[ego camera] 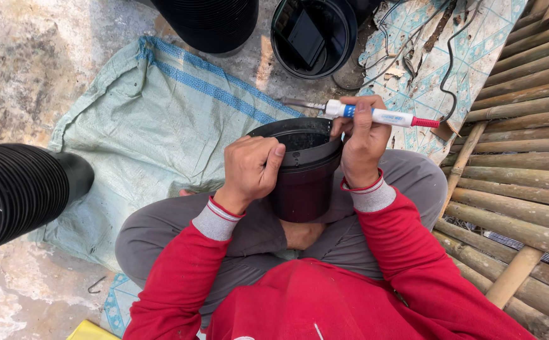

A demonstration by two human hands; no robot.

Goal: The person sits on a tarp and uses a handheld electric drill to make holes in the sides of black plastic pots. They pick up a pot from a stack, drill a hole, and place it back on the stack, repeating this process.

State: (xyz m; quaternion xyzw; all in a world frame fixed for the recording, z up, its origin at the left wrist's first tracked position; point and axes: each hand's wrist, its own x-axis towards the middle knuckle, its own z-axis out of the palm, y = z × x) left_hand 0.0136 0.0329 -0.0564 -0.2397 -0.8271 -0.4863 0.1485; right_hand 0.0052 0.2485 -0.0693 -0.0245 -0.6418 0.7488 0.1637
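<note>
Gripping a black pot (304,182), left hand (249,170) hides its rim; right hand (364,148) clutches a soldering iron (375,115).

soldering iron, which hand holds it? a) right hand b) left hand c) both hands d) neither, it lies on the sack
a: the right hand grips the white soldering iron over the black pot, while the left hand clasps the pot's rim.

Pot in the lap, stacks around

The pot (302,170) sits at centre on a sack (155,126); a soldering tool (375,115) crosses above it at 1 o'clock, pot stacks (16,195) lie at 9 and 11, a bucket (313,38) at 12, bamboo slats (526,157) at 3.
</note>
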